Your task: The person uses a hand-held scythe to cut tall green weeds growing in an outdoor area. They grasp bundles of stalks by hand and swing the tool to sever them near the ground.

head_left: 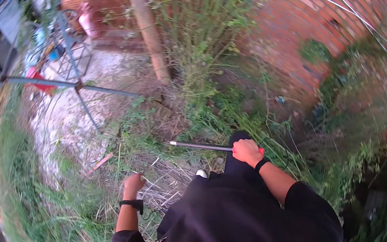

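My right hand [247,152] is closed round the red-ended grip of a grey metal rod [199,146]. The rod points left, roughly level, its silver tip over the weeds; my fingers hide part of the grip, and the kind of tool does not show. Lower down and to the left, my left hand [133,182] has its fingers curled in. Pale dry stalks [168,187] lie beside it, and I cannot make out whether it holds any. Both wrists wear black bands. Below the right hand is my dark-clothed leg, with part of a white shoe [201,173] showing.
A tree trunk [146,21] and a tall leafy bush [201,37] stand before a brick wall [287,30]. A metal frame [78,86] juts in from the left over pale ground. Green weeds [60,206] grow at lower left, more plants at right.
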Demonstrator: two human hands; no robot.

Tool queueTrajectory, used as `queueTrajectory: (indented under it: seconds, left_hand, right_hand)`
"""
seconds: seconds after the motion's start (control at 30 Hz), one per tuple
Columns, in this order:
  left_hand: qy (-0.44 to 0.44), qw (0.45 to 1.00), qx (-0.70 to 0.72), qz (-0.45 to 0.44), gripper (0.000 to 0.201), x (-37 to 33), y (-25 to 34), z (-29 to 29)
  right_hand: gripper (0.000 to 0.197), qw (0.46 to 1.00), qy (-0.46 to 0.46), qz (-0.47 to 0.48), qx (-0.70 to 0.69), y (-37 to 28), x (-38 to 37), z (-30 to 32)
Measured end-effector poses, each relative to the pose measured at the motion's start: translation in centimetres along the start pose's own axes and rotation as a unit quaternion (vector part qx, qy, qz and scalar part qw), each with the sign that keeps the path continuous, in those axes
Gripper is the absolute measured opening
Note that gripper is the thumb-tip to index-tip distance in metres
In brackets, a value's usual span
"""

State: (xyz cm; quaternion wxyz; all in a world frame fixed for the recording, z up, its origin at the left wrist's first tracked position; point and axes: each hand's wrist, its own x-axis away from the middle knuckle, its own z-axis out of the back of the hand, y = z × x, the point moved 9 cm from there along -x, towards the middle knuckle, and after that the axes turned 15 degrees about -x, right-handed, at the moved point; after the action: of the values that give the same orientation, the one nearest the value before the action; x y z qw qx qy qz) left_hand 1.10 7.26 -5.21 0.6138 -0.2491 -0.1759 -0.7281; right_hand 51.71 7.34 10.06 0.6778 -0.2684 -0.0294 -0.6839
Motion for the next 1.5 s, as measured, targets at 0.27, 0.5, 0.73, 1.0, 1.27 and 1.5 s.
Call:
queueTrajectory:
  seconds: [0.27, 0.5, 0.73, 1.0, 1.27, 1.5]
  left_hand:
    - [-0.015, 0.994, 0.015, -0.106, 0.041, -2.8, 9.7, -2.0]
    - [-0.120, 0.972, -0.081, -0.185, 0.040, -2.7, 11.6, -3.1]
    - [-0.155, 0.942, -0.145, -0.259, 0.029, -6.1, 15.3, -0.8]
    - [-0.123, 0.906, -0.220, -0.339, 0.029, -12.1, 31.1, 7.1]
    - [-0.090, 0.884, -0.197, -0.415, 0.022, -8.1, 53.1, 11.1]
    - [-0.097, 0.778, -0.289, -0.550, 0.025, -5.0, 67.2, 5.4]
  right_hand:
    - [0.016, 0.997, 0.005, -0.072, 0.018, 6.9, 5.6, -1.2]
    - [0.017, 0.979, 0.002, -0.186, -0.081, 12.6, 11.8, -5.3]
    - [0.015, 0.954, 0.034, -0.242, -0.171, 14.9, 16.3, -10.3]
    - [0.017, 0.920, 0.049, -0.289, -0.260, 18.1, 18.5, -12.7]
    - [0.023, 0.865, 0.035, -0.412, -0.284, 28.3, 26.4, -14.4]
    - [0.032, 0.704, 0.073, -0.566, -0.422, 33.8, 33.7, -17.7]
